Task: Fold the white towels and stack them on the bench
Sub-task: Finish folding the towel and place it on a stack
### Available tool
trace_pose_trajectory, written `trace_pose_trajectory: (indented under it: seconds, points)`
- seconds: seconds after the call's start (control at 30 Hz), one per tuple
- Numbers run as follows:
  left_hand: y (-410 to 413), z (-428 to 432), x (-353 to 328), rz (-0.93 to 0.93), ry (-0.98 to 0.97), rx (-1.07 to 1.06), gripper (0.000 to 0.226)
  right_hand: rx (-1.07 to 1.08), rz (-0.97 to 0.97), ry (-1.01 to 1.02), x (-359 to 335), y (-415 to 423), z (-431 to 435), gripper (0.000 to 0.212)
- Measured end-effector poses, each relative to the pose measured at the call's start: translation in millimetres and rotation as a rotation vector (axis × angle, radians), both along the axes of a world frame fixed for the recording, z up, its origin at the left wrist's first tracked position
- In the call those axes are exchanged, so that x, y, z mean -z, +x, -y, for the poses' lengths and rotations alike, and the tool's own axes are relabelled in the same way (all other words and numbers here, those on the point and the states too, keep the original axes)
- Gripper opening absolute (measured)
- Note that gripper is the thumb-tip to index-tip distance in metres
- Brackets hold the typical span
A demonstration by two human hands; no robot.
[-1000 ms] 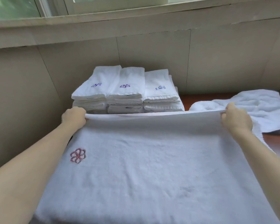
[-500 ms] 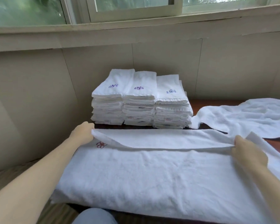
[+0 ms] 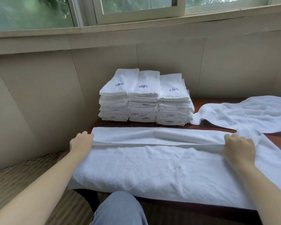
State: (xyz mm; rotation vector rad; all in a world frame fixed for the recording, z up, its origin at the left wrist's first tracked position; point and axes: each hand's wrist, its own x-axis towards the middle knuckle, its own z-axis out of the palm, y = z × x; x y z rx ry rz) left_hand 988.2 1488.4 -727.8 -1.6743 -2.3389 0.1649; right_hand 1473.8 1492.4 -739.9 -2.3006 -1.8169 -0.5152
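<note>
Towel spread across bench, far edge pinched at both ends by left hand and right hand, held taut so fold lands straight. Folded stacks behind.

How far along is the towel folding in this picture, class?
Done: three stacks of folded towels stand on the bench by the wall. In hand: the left hand and right hand grip the ends of a fold in the spread towel. Left: the loose towel at right lies unfolded.
</note>
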Motion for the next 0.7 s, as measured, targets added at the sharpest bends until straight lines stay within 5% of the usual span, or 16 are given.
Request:
trace_pose_trajectory:
  seconds: [0.13, 0.3, 0.47, 0.63, 0.7]
  points:
    - [-0.5, -0.5, 1.3, 0.077, 0.001, -0.095, 0.028, 0.024, -0.171, 0.212, -1.3, 10.3, 3.6, 0.012]
    - [9.6, -6.1, 4.6, -0.063, -0.118, -0.181, 0.037, 0.084, -0.086, -0.231, -0.4, 15.0, 0.9, 0.026]
    - [40.2, -15.6, -14.5, -0.184, -0.112, -0.106, 0.035, 0.149, -0.293, -0.222, -4.6, 18.6, -6.2, 0.025]
    - [88.7, -21.8, -0.2, 0.459, -0.078, 0.183, 0.044, 0.197, -0.389, -0.182, -3.1, 16.9, -6.6, 0.02]
    - [106.5, -18.1, 10.6, 0.484, -0.19, 0.171, 0.056, 0.192, -0.418, -0.141, -2.6, 15.9, -5.5, 0.019]
